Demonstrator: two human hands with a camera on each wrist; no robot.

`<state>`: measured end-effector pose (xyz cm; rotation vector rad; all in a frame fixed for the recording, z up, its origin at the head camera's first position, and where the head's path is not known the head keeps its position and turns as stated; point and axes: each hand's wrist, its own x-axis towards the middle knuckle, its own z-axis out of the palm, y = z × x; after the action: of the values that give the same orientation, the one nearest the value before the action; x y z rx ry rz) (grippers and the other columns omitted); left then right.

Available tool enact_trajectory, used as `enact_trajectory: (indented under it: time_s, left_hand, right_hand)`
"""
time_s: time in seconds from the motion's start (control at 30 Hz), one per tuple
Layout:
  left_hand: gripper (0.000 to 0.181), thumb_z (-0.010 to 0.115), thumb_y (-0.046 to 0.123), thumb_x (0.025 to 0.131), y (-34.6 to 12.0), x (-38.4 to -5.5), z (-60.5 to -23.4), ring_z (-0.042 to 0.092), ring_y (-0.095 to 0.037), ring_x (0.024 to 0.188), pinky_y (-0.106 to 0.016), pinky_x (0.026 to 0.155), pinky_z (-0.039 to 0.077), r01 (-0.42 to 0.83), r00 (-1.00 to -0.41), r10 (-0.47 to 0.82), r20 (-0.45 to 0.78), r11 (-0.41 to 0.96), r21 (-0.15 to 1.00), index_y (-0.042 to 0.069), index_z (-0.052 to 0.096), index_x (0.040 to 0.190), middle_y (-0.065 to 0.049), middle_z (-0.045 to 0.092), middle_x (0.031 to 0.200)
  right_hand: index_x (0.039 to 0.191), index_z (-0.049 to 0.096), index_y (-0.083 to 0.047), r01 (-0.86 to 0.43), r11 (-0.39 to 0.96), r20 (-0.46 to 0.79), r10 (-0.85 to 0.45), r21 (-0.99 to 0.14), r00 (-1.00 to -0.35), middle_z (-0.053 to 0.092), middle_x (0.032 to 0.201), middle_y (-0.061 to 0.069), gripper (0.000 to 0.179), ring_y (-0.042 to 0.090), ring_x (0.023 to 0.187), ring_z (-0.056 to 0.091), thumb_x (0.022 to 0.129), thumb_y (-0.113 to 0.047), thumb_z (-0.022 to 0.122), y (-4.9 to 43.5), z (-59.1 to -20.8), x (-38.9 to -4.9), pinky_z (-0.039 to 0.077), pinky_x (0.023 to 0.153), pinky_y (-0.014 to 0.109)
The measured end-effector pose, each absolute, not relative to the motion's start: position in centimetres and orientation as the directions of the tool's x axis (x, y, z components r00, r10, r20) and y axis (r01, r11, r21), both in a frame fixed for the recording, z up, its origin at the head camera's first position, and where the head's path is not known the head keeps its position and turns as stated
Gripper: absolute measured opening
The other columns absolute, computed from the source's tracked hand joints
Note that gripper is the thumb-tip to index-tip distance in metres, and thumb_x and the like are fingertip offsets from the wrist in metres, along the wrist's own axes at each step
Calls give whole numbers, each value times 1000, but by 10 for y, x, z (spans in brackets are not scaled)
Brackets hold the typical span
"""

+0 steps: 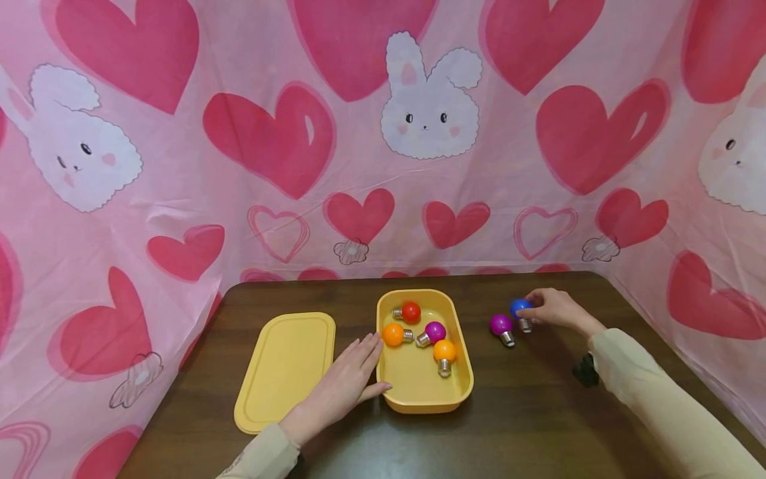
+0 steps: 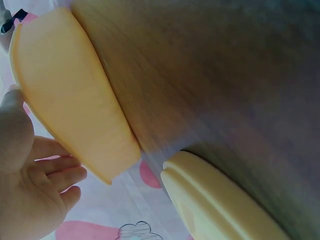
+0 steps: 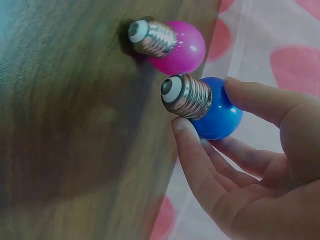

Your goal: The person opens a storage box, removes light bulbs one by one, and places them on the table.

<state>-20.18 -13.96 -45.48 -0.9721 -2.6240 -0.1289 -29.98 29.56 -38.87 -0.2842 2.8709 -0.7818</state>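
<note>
My right hand (image 1: 558,309) pinches a blue light bulb (image 3: 220,110) between thumb and fingers, its metal screw base pointing away from the palm in the right wrist view. Just left of it a purple bulb (image 1: 501,326) lies on the table. A yellow plastic box (image 1: 425,398) stands in the middle, holding a red bulb (image 1: 411,311), a purple bulb (image 1: 435,331) and two orange bulbs, one at the left (image 1: 393,334) and one at the right (image 1: 445,350). With fingers straight, my left hand (image 1: 347,379) rests at the left rim of the box.
Flat on the dark wooden table (image 1: 509,439) lies a yellow lid (image 1: 287,372), left of the box and beside my left forearm. A pink cloth (image 1: 359,166) with hearts and rabbits hangs behind the table and along both sides.
</note>
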Motion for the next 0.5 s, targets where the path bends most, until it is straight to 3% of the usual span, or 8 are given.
enact_trajectory:
  time_s: [0.33,0.5]
  left_hand:
    - [77,60,55,92,-140,-201,-455,49,-29,140,-45,116,40,646,-710,615,343,762,-28,-3,51,141,-18,52,148]
    - [77,61,55,92,-140,-201,-455,49,-29,139,-44,116,41,647,-705,617,350,761,-37,-3,51,141,-18,52,148]
  right_hand:
    - [113,59,11,-80,852,-153,-184,-517,-971,69,80,8,50,15,72,64,90,-31,72,301,-402,-299,51,64,26]
    - [113,59,12,-52,852,-168,-162,-521,-972,69,81,8,50,15,72,66,89,-31,72,300,-407,-299,54,65,28]
